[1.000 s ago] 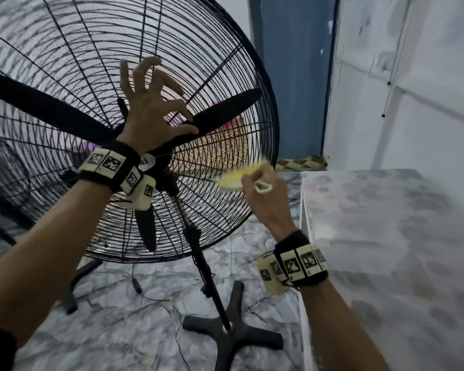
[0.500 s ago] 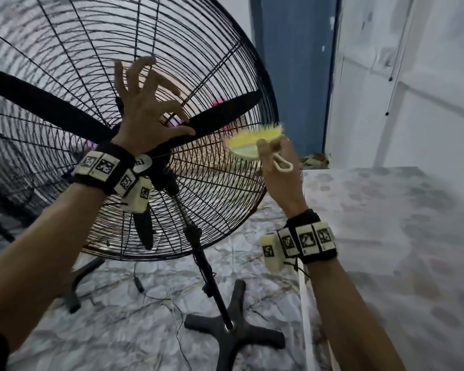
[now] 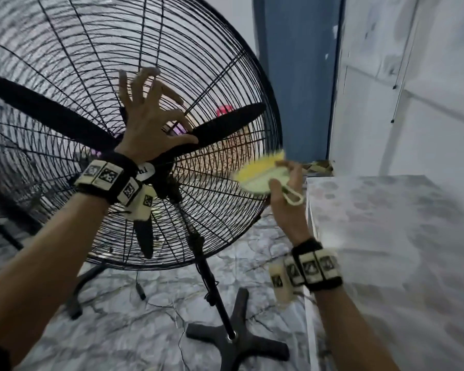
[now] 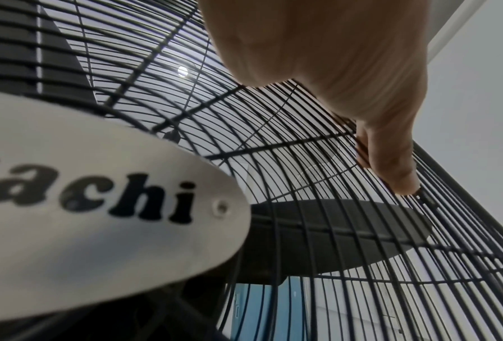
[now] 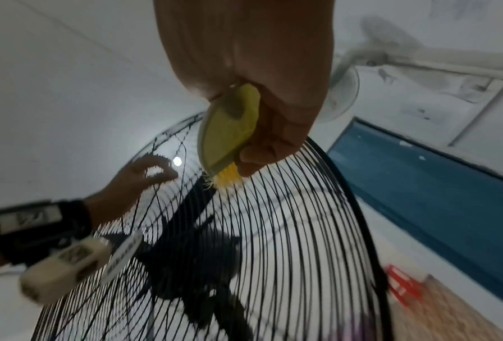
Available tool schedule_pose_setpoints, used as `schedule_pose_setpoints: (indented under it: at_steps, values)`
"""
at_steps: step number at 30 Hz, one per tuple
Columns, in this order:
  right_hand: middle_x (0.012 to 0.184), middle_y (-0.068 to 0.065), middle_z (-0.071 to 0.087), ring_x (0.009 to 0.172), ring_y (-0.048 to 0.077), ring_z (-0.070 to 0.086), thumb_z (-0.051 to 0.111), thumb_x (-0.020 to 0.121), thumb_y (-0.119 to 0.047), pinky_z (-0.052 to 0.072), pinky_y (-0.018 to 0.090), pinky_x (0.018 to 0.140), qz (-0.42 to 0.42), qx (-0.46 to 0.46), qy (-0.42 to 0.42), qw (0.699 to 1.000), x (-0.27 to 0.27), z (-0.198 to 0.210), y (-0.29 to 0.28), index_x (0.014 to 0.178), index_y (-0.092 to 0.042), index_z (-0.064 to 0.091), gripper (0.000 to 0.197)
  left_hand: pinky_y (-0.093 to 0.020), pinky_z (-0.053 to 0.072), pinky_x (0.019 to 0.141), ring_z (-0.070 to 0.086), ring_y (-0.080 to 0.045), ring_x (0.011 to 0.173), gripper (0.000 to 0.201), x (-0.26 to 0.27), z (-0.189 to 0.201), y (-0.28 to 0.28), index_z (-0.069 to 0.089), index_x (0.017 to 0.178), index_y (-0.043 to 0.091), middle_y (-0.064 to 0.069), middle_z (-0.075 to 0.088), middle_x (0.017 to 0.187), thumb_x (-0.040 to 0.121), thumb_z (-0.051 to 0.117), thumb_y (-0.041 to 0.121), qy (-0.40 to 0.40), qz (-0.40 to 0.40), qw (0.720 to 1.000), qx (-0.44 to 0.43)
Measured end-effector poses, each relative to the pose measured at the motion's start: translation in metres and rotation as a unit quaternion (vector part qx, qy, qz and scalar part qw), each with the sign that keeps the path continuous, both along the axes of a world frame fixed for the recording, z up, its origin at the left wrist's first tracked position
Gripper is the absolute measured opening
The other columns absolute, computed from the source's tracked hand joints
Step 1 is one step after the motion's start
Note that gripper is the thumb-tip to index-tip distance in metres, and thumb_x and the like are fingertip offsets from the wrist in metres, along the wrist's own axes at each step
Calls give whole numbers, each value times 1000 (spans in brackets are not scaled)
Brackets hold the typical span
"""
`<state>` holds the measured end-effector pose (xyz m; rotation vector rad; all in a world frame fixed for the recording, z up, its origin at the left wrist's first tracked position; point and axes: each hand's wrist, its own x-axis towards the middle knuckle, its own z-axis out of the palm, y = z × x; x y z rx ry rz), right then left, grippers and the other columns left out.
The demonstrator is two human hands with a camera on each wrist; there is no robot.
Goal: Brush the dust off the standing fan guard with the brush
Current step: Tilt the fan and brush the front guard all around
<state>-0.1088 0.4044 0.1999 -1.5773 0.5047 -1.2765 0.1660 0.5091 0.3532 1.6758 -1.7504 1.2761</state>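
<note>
One standing fan guard [image 3: 220,84], black wire, upright on floor stand. Left hand [image 3: 148,121], fingers spread, fingertips touching guard near hub. Right hand [image 3: 285,194] grips yellow brush [image 3: 260,174], bristles at guard's right rim.

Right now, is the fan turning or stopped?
Stopped: the black blades behind the fan guard appear sharp-edged, not smeared, while the left hand rests on the wires.

A blue door [image 3: 295,76] stands beside a marbled counter [image 3: 391,236].
</note>
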Motion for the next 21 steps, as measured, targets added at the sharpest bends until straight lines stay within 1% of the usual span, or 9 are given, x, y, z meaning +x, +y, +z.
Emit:
schedule_pose_setpoints:
  at_steps: [3, 5, 7, 9, 12, 15, 17, 19, 21]
  values:
    - [105, 5, 56, 59, -3, 61, 46, 104, -7, 46, 14, 49, 28, 97, 49, 994, -3, -20, 13, 143, -13, 31, 43, -62, 3, 123, 36, -42, 143, 43, 1, 0, -1, 78, 79, 29, -4, 65, 122, 77, 79, 72, -3, -7, 1000, -19]
    - [105, 2, 57, 62, -7, 61, 49, 101, -14, 47, 16, 51, -2, 98, -5, 995, -4, -2, 4, 147, -12, 29, 51, -75, 16, 115, 40, -45, 140, 44, 0, 0, 1, 77, 78, 27, -4, 63, 122, 79, 78, 71, 5, -25, 1000, -5]
    - [105, -7, 57, 74, -10, 61, 52, 95, -19, 50, 18, 58, -32, 81, -72, 994, -4, 27, -14, 144, -11, 33, 52, -82, 26, 102, 43, -47, 136, 42, -1, 2, 2, 76, 79, 28, -2, 62, 122, 79, 78, 71, 2, -43, 999, 1]
    - [103, -9, 56, 76, -8, 60, 52, 97, -17, 50, 22, 59, -44, 85, -90, 991, -2, 37, -25, 142, -9, 38, 48, -83, 25, 104, 42, -46, 137, 43, -3, 3, 3, 77, 80, 29, 0, 62, 121, 79, 78, 72, 0, -49, 999, 3]
    - [97, 3, 60, 65, 3, 59, 51, 100, -17, 47, 25, 50, -50, 138, -5, 989, -1, -1, -22, 129, -12, 45, 31, -79, 13, 111, 33, -38, 142, 45, -3, 3, 3, 78, 78, 29, -2, 64, 118, 77, 77, 74, -17, -30, 999, -10]
    - [83, 6, 60, 54, 3, 56, 51, 99, -17, 42, 33, 53, -11, 190, 51, 980, -8, -33, -12, 117, -12, 53, 19, -83, 20, 105, 43, -43, 137, 49, -7, -2, 3, 77, 76, 26, -4, 66, 118, 80, 73, 75, -10, -17, 999, -41]
    - [87, 0, 61, 68, 6, 58, 52, 97, -17, 45, 37, 60, -18, 162, -10, 987, -13, -15, -23, 117, -16, 57, 20, -83, 19, 105, 38, -36, 140, 47, -8, -2, 2, 76, 76, 26, -3, 66, 120, 80, 74, 73, -3, -18, 999, -38]
    - [103, -2, 67, 87, 11, 62, 54, 96, -15, 52, 31, 67, -16, 151, -93, 984, -16, 10, -45, 121, -21, 64, 27, -84, 21, 104, 38, -36, 140, 47, -9, -2, 2, 77, 76, 28, -2, 64, 120, 81, 73, 74, -3, -26, 999, -33]
    - [110, 0, 70, 96, 14, 64, 55, 96, -14, 54, 28, 71, 17, 182, -168, 969, -14, 16, -67, 119, -21, 69, 28, -83, 17, 108, 35, -32, 143, 47, -8, -2, 2, 78, 78, 29, -2, 65, 118, 81, 71, 76, -4, -28, 999, -27]
